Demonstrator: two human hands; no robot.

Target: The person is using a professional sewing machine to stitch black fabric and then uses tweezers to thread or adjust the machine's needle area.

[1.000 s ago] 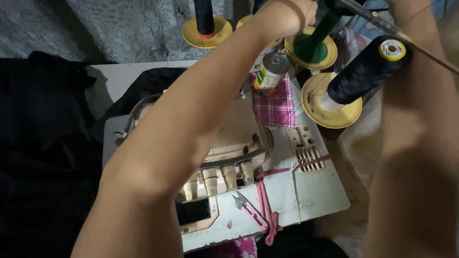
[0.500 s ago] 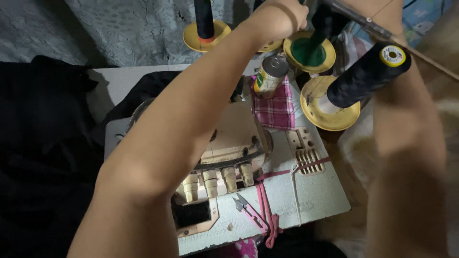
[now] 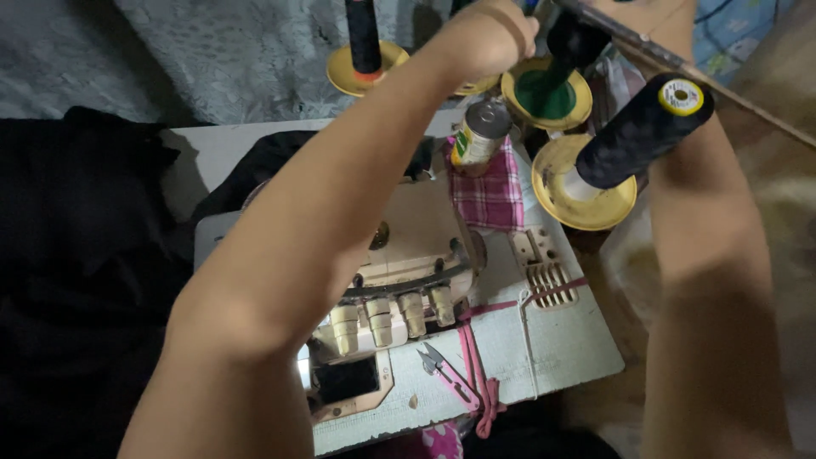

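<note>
The left hand [image 3: 489,34] curls around thread at the top edge, above a green spool [image 3: 548,85] on its yellow plastic disc. The right hand [image 3: 654,13] is mostly cut off, so its grip cannot be told. Nearby stand a tin can [image 3: 478,132], a checked cloth [image 3: 490,191], a black spool [image 3: 637,132] and the sewing machine [image 3: 408,280].

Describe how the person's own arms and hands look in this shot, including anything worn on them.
Both arms are bare along all that shows; no sleeve, glove or watch is visible. The left hand has a thin band, like a hair tie or bracelet, around the wrist. The right hand is mostly cut off by the top edge, so rings or bands there cannot be made out.
</note>
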